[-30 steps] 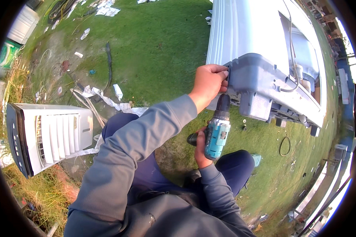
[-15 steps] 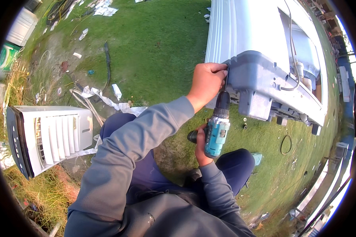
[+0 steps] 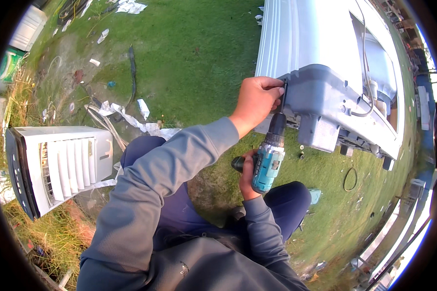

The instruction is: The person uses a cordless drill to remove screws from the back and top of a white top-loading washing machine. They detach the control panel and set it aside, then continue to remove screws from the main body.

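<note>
At centre, the likely heavy drill [image 3: 269,167] is best gripped where the right hand [image 3: 247,177] is curled, bit [image 3: 283,101] pinched by left hand [image 3: 255,101].

We are outdoors, in a littered grassy yard [image 3: 199,48] with the look of an open-air repair or scrap spot. Around us we see bare soil [image 3: 67,51], dry straw-coloured grass [image 3: 51,237], white scraps [image 3: 131,7] and a dark bundle of cable [image 3: 72,11]. Household appliances sit straight on the ground: a louvred white unit [image 3: 99,150] and a large white casing [image 3: 315,34] with an opening into its inside. Daylight falls on all of it.
</note>
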The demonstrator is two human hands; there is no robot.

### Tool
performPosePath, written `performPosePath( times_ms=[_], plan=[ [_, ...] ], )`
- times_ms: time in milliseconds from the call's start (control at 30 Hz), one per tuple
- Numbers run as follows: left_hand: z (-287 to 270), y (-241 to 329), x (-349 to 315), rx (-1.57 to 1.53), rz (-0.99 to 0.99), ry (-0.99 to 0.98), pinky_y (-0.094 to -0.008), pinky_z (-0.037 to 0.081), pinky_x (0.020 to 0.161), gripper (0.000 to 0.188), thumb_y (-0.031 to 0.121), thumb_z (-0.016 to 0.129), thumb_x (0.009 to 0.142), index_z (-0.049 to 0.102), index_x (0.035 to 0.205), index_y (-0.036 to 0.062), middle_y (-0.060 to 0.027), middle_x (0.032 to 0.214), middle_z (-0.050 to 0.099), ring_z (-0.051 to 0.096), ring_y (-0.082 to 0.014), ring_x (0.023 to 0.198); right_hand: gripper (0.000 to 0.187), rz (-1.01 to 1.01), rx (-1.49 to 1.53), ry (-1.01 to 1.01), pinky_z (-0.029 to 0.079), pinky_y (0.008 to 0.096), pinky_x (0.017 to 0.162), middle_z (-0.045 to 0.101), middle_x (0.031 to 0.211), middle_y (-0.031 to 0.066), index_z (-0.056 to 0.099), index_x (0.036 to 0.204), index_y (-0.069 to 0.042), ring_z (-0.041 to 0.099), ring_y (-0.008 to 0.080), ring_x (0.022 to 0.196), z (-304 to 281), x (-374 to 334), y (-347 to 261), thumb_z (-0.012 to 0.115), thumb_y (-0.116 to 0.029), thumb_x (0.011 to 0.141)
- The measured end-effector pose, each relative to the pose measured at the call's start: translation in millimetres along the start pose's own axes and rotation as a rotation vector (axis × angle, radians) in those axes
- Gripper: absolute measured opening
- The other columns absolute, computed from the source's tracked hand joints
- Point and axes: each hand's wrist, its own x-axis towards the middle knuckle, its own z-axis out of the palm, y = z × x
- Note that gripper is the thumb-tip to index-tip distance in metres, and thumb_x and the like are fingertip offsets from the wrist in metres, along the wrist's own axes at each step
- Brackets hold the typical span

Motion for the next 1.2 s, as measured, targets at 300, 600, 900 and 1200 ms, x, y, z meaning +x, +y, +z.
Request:
performPosePath(
  times_ms=[300,600,900,1200],
  plan=[
    [-6.7,-22.7,7.9,0.066,0.031,0.027,-0.0264,0.055,0.066,0.023,0.001,0.06,0.096,0.071,0.116,-0.0052,-0.0083,0.1,0.073,0.064,-0.0112,0.076,0.022,0.061,0.073,0.069,0.049,0.0322,0.086,0.06,0.095,0.0057,0.051,0.113,-0.004,0.061,0.0165,0.09,9.7,2.7,-6.4,0.055,0.0,0.093],
    [-10.6,-23.6,9.1,-0.002,-0.059,0.032,-0.0288,0.055,0.066,0.031,-0.007,0.051,0.093,0.069,0.117,-0.0071,-0.0152,0.105,0.072,0.068,-0.0156,0.077,0.021,0.064,0.053,0.074,0.048,0.0326,0.088,0.063,0.098,0.0072,0.052,0.115,-0.003,0.061,0.0171,0.09,15.6,3.4,-14.5,0.055,-0.003,0.094],
    [-14.9,-26.1,13.5,0.054,-0.071,0.0,-0.0279,0.055,0.068,0.035,-0.007,0.047,0.091,0.069,0.119,-0.004,-0.0127,0.108,0.072,0.07,-0.0156,0.082,0.02,0.047,0.073,0.054,0.049,0.0321,0.088,0.063,0.098,0.0074,0.052,0.114,-0.003,0.061,0.0169,0.092,17.0,4.7,-16.3,0.056,-0.003,0.094],
    [-15.8,-25.7,14.0,0.039,-0.068,0.001,-0.0271,0.054,0.066,0.035,-0.007,0.047,0.091,0.069,0.118,-0.0041,-0.0121,0.107,0.072,0.069,-0.014,0.08,0.022,-0.013,0.033,0.052,0.049,0.0325,0.087,0.063,0.098,0.0073,0.051,0.115,-0.004,0.061,0.0168,0.093,19.8,8.2,-18.7,0.057,-0.002,0.094]
  ],
)
